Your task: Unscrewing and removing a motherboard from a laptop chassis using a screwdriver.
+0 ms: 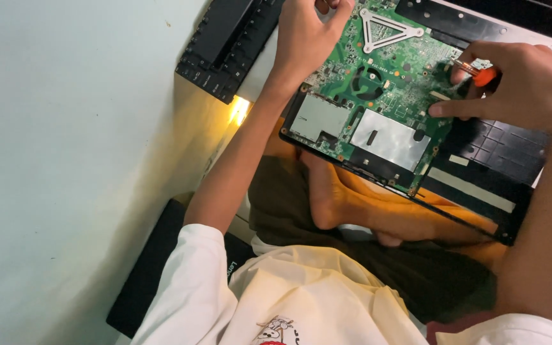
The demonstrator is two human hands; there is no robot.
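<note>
Over the green motherboard [378, 96] — right hand [519, 86] pinches an orange-handled screwdriver [477, 73]; left hand [305, 35] grip unclear

head view, steeply downward, close over lap

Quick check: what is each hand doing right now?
Left hand: resting on the green circuit board, fingers curled at its top edge; grip cannot be told.
Right hand: closed on an orange-handled screwdriver.

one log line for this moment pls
left hand: rests on circuit board top edge | right hand: holds orange-handled screwdriver on board | board: on black laptop base
</note>
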